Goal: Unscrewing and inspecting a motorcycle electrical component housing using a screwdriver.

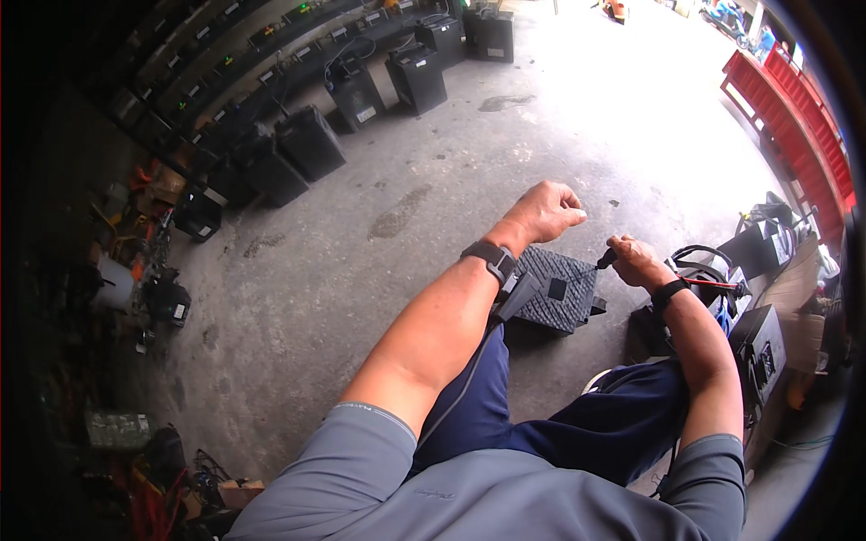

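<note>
Over the floor in front of me, my left hand is closed, its thumb against the curled fingers; I cannot make out anything in them. My right hand is closed around a short black piece that tapers and points down and left; its kind is unclear. Below and between the hands stands a black box with a ribbed, textured top and a dark square patch on it. A grey wedge-shaped piece with a grey cord lies against its left side, partly behind my left wrist.
Dark battery-like boxes line the far left by racks with small lights. Beside my right arm are cables, a black case and cardboard. A red metal barrier stands far right. Clutter fills the left edge.
</note>
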A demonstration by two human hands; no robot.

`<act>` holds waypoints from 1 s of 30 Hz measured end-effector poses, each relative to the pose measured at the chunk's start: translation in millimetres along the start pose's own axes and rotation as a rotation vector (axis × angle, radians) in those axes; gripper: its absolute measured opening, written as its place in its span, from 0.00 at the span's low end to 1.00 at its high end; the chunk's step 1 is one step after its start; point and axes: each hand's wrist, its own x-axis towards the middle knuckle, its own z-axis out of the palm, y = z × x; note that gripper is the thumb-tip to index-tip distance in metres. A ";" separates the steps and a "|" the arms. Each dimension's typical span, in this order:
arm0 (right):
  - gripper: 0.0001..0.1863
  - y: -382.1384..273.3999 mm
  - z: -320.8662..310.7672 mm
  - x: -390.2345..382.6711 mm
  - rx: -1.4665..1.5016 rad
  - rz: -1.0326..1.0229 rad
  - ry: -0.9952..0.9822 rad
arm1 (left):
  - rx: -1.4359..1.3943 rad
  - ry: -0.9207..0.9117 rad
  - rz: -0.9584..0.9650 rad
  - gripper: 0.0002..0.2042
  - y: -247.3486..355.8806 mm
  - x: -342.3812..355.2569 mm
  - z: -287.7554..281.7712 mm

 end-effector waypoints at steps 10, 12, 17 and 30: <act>0.10 0.2 2.3 4.9 0.027 0.013 -0.048 | 0.019 -0.023 0.004 0.13 -6.8 5.7 4.3; 0.10 -0.1 2.1 5.7 0.011 0.040 -0.067 | 0.020 -0.021 -0.003 0.14 -7.0 6.3 4.7; 0.10 -0.8 3.4 6.3 0.009 0.024 -0.050 | 0.026 -0.022 -0.001 0.14 -6.7 7.1 5.7; 0.14 -1.0 3.5 8.4 0.028 -0.018 -0.052 | 0.091 0.023 0.048 0.15 -13.7 10.9 8.7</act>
